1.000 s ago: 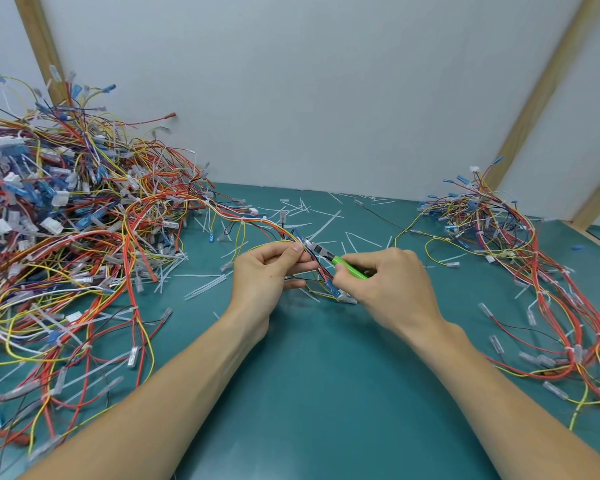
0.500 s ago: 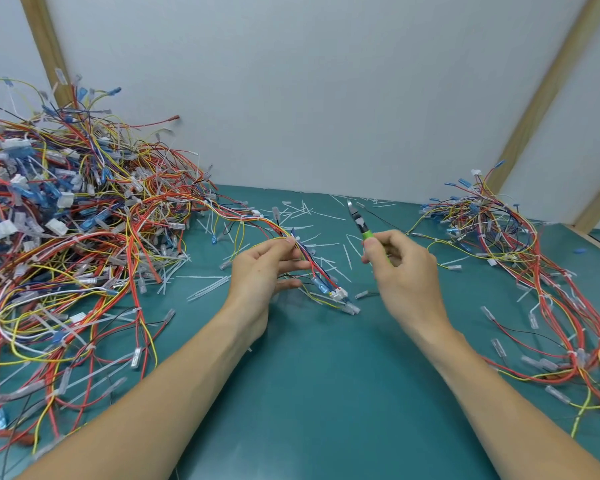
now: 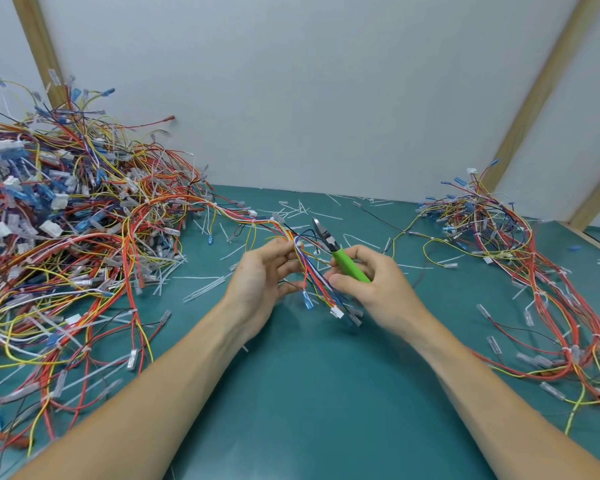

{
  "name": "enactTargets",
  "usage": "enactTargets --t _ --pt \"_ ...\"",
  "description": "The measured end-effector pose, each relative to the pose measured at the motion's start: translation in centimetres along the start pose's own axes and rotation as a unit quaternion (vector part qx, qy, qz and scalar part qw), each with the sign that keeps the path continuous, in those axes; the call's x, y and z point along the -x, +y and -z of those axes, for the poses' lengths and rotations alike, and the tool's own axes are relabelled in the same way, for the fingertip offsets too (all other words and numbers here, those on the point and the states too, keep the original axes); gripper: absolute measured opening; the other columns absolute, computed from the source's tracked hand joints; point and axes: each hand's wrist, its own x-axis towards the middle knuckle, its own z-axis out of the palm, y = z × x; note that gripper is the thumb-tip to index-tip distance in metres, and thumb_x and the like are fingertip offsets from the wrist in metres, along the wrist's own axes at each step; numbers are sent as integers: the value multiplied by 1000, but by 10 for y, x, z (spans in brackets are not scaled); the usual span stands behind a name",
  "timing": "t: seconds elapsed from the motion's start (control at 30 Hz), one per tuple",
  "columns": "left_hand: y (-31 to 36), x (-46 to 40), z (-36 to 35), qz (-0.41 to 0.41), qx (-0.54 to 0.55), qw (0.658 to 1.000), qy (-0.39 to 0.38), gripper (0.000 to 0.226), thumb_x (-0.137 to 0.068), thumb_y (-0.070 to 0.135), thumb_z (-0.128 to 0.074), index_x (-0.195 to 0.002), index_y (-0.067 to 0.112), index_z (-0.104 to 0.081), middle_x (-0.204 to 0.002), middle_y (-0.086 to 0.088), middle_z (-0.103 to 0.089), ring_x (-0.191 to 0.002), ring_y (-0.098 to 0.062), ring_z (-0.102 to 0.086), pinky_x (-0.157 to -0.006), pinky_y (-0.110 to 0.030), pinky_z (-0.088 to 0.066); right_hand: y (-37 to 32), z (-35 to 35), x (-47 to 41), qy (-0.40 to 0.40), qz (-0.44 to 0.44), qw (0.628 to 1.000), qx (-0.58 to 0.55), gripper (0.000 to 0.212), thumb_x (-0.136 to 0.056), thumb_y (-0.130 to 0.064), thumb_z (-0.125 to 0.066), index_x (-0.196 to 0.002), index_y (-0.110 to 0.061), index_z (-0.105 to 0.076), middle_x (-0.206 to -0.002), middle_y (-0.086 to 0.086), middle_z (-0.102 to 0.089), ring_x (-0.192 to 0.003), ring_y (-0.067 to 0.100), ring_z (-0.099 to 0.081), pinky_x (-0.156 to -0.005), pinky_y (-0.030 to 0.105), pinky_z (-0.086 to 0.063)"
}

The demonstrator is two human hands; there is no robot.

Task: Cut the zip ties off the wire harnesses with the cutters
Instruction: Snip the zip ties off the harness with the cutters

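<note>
Gripping the green-handled cutters (image 3: 340,252) at frame centre, the right hand (image 3: 378,285) aims their long axis diagonally, tips toward upper left; the left hand (image 3: 260,278) pinches the wire harness (image 3: 312,271) beside them on the teal table (image 3: 309,393)

The teal desk (image 3: 291,393) carries a big harness heap (image 3: 59,254) at its left edge, a smaller pile (image 3: 520,258) at its right, and cut zip-tie scraps (image 3: 302,211) near its far edge.

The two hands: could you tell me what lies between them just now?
In the head view, the wire harness hangs between the left hand and right hand, with the green-handled cutters beside it.
</note>
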Motion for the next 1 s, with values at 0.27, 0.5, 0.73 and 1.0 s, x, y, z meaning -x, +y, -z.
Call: enactTargets --t 0.27,0.5,0.73,1.0 --pt "-5 -4 -2 -18 -62 998 16 17 -103 18 -43 -96 11 -57 -89 4 -69 -85 -12 -61 -76 -30 -43 2 4 -3 81 -47 993 -69 8 -94 -13 -70 -92 -18 -64 -70 -4 -71 -56 9 -48 -48 18 -36" --pt "4 -2 0 6 54 997 62 22 -105 18 -39 -88 14 -53 -61 3 -47 -46 -13 -45 -47 -21 -38 22 20 -5 180 -95 914 350 35 -96 -57 -57 -112 -25 -57 -110 -6 -62 -106 24 -58 -83 38 -42" --pt "5 -4 8 46 152 987 13 25 -105 25 -39 -92 14 -57 -54 7 -29 -36 -7 -24 -39 -21 -24 32 24 -8 148 -100 858 482 50 -96 -58 -58 -128 -20 -56 -126 3 -57 -126 27 -48 -100 44 -41" --pt "-2 -1 -1 20 -9 999 -44 24 -106 26 -40 -96 16 -60 -59 6 -40 -39 -8 -33 -37 -19 -32 30 18 -11 170 -50 876 449 42 -99 -60 -52 -121 -27 -66 -123 -6 -64 -123 22 -51 -99 41 -41"
